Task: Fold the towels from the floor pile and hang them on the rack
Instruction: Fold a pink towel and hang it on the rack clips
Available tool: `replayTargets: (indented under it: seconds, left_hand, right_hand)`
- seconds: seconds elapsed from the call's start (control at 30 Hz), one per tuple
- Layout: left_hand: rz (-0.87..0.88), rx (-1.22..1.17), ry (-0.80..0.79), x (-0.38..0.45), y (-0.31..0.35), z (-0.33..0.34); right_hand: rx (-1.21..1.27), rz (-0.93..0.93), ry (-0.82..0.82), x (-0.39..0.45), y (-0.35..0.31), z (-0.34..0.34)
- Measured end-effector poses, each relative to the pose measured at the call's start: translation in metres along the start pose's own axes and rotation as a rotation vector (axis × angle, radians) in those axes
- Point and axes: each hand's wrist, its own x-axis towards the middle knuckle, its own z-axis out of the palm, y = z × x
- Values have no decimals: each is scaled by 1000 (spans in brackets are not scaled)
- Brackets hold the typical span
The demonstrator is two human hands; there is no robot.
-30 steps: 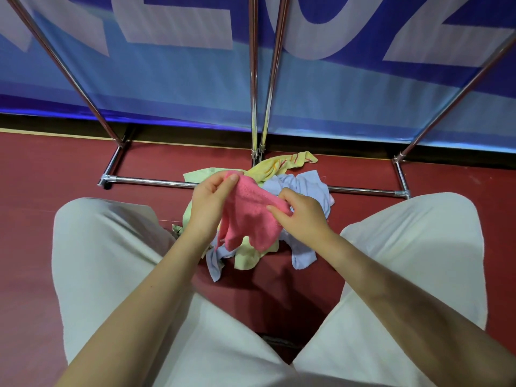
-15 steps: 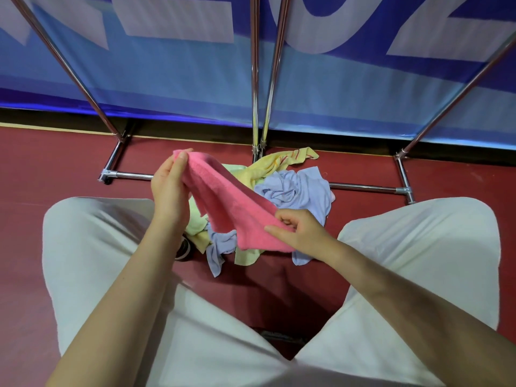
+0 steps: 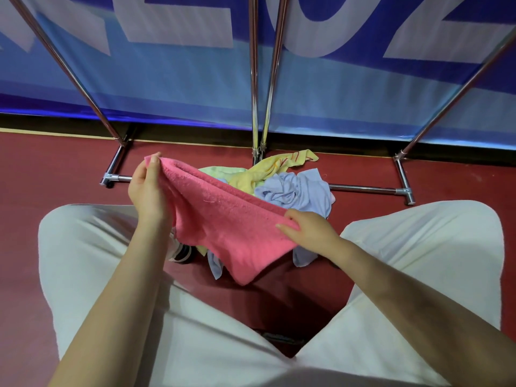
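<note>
- Pink towel (image 3: pixel 223 219) hangs stretched between both hands above the floor pile, its top edge running from about ten o'clock down to four o'clock, the loose body drooping to a point at six o'clock.
- Left hand (image 3: pixel 146 188) pinches the upper corner between thumb and curled fingers, at ten o'clock of the cloth.
- Right hand (image 3: pixel 310 229) pinches the lower end of the same edge, fingers curled onto the terry, at three o'clock of the cloth.
- Judged from the sag and soft creases, the towel is light, limp terry: it will not hold a shape by itself, offers good friction, and cannot break. Corners and hemmed edge look like the best places to hold; a mid-cloth grab would probably bunch it.
- Beyond the hands, at twelve o'clock, lie the yellow towel (image 3: pixel 268 171), the pale green towel (image 3: pixel 220 171) and the lavender towel (image 3: pixel 296 191), crumpled together on the red floor (image 3: pixel 55 169).
- Farther out, the rack (image 3: pixel 363 188) has its chrome base bar behind the pile, uprights rising toward twelve o'clock.
</note>
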Motion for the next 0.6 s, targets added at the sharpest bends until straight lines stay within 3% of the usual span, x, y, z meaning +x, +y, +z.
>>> replayTargets:
  seconds: [0.13, 0.37, 0.6]
  left_hand:
    - [40, 3, -13, -5, 3, 3]
    - [106, 5, -105, -7, 7, 1]
    - [153, 66, -174, -14, 8, 6]
  right_hand:
    - [71, 13, 173, 3, 4, -11]
    - [213, 109, 301, 10, 10, -14]
    - [225, 239, 265, 14, 21, -11]
